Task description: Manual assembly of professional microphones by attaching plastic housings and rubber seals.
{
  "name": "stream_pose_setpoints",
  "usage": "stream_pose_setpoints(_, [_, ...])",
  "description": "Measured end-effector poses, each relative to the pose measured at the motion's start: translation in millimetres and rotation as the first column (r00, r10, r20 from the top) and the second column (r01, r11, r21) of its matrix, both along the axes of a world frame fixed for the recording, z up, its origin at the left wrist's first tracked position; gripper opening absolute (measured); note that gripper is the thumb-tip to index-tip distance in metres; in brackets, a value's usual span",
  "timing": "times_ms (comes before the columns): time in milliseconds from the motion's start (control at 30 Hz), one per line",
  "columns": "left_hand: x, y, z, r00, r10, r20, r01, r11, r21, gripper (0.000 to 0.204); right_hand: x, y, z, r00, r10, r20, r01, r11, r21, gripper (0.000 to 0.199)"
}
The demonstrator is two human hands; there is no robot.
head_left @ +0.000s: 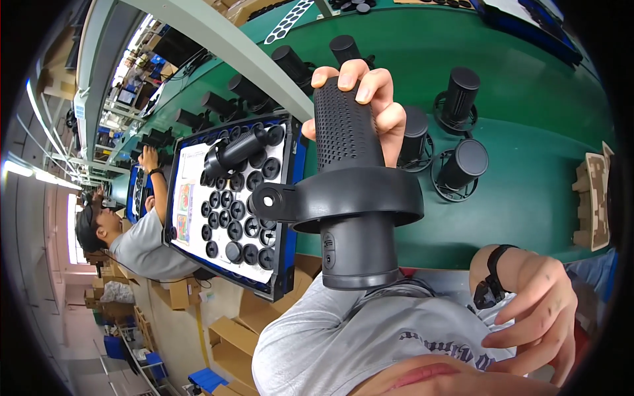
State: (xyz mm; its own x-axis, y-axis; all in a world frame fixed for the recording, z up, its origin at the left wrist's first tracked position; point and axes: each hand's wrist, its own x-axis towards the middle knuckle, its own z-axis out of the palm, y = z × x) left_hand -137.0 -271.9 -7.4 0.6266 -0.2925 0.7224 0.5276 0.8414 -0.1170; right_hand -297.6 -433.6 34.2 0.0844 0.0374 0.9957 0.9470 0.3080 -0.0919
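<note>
Head view, workbench. The left hand [370, 99] is closed round the perforated upper end of a black cylinder [347, 132], fingertips curled over its top, and holds it raised above the green tabletop [528, 218], close to the camera. A wide black collar [356, 198] with a pierced tab sits round the cylinder's middle; the smooth lower end, with a small port, hangs free. The right hand [535, 310], wearing a dark wristband [492, 277], is at the lower right with fingers spread and loosely curved, holding nothing.

Progress, as judged: the collar looks already seated on the held piece. Three like cylinders [460, 165] stand upright in wire stands just behind it, and a further row [251, 92] lines the tabletop to the left, so many units appear handled, though their state of finish cannot be told.

Containers: a blue-rimmed tray [290, 264] to the left holds a printed sheet [188, 198], many round black caps [234, 218] in loose rows, and one cylinder lying on top [234, 150]. A cardboard insert [594, 198] lies at the right edge. A co-worker [142, 244] works beyond the tray.
</note>
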Motion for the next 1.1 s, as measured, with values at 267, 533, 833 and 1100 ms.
stream_pose_setpoints(267, [-24,4,5,0.67,0.593,0.447,-0.728,0.404,0.555,0.055,4,13,0,0.93,0.367,0.023,-0.365,0.929,-0.064,0.024])
stream_pose_setpoints(533, [-92,-84,0,0.021,0.391,0.92,-0.993,-0.096,0.063,0.055,-27,-10,1,0.93,0.363,0.058,-0.357,0.93,-0.089,0.031])
stream_pose_setpoints(833, [-111,-119,-59,-0.113,-0.008,0.994,-0.99,-0.086,-0.113,0.073,-26,0,-1,0.93,0.365,-0.027,-0.366,0.927,-0.085,0.04])
stream_pose_setpoints(1100, [-9,-20,62,-0.04,0.174,0.984,-0.843,-0.535,0.061,0.037,-27,-24,9,0.972,0.183,-0.145,-0.22,0.929,-0.298,0.072])
